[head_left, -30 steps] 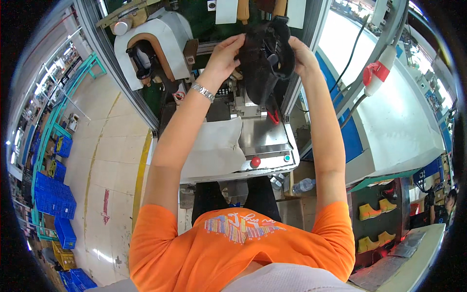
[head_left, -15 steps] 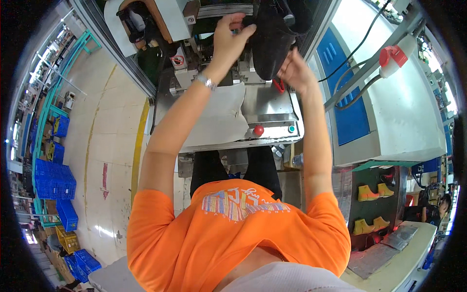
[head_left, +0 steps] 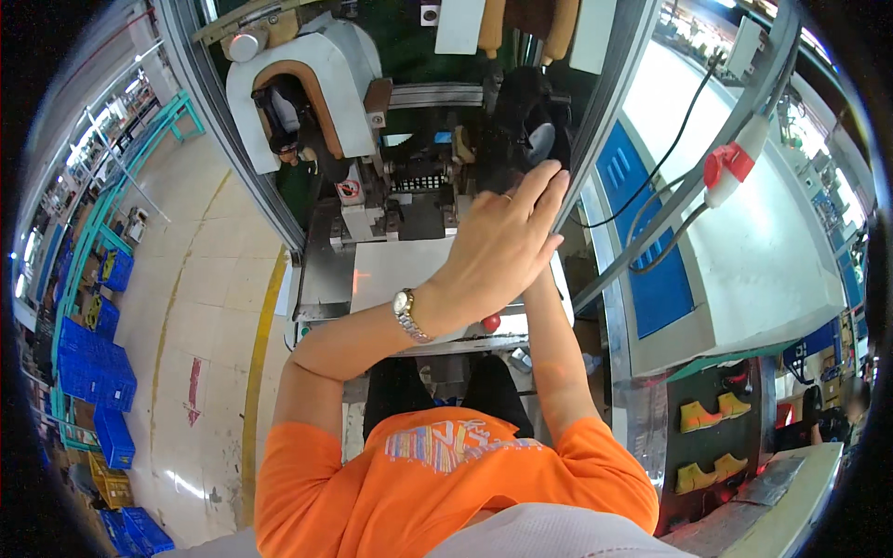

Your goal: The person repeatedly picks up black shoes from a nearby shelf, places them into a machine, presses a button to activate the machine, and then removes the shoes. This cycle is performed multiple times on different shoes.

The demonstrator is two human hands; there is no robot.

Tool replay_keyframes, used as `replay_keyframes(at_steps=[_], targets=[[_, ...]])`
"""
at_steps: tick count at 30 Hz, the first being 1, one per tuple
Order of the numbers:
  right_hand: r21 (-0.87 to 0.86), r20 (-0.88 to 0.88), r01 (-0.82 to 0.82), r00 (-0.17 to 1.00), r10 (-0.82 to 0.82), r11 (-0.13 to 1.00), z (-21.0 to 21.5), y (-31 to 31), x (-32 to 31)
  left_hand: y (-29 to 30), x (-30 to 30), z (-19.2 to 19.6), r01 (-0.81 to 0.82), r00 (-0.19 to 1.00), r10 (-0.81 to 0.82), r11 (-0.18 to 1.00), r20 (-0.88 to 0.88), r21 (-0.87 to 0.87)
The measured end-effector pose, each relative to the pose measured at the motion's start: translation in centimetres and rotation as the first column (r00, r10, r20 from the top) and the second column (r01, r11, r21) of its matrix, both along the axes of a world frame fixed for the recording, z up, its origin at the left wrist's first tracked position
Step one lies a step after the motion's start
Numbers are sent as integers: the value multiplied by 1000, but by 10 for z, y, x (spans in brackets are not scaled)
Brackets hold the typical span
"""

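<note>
A black boot (head_left: 510,126) is at the right station of a machine in front of me, its grey-lined opening in view. My left hand (head_left: 498,237), with a metal wristwatch (head_left: 407,314) on the wrist, reaches across to the boot's near side. Its fingers are stretched out and its fingertips overlap the boot's lower edge; whether they press on it I cannot tell. My right hand is mostly hidden behind the left one; only its forearm (head_left: 556,363) shows clearly. At the left station, another black shoe (head_left: 279,116) sits inside a white, brown-padded clamp (head_left: 349,74).
Below the stations lies a pale sheet (head_left: 395,270) on the metal worktop, with a red button (head_left: 490,323) at its front edge. Metal frame posts (head_left: 228,139) flank the machine. To the right are a white-and-blue cabinet (head_left: 726,270) and yellow boots (head_left: 699,417) on a rack.
My left hand has swung right, across and in front of my right hand, which is now mostly covered. The view has tilted up, showing more of the machine. The boot's toe no longer points visibly toward me.
</note>
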State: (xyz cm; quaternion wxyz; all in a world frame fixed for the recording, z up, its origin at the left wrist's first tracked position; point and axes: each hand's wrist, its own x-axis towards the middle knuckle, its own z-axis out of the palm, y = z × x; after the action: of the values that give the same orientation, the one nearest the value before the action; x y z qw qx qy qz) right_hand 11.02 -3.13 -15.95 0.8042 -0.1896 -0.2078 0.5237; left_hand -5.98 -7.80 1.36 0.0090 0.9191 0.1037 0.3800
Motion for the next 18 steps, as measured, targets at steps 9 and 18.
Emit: replay_keyframes(at_steps=[9, 18], targets=[[-22, 121, 92, 989, -89, 995, -4, 16, 14, 6, 21, -48, -173, 977, 185, 979, -108, 110], [-58, 446, 373, 840, -310, 926, -25, 21, -10, 17, 33, -53, -197, 979, 202, 960, -5, 199]])
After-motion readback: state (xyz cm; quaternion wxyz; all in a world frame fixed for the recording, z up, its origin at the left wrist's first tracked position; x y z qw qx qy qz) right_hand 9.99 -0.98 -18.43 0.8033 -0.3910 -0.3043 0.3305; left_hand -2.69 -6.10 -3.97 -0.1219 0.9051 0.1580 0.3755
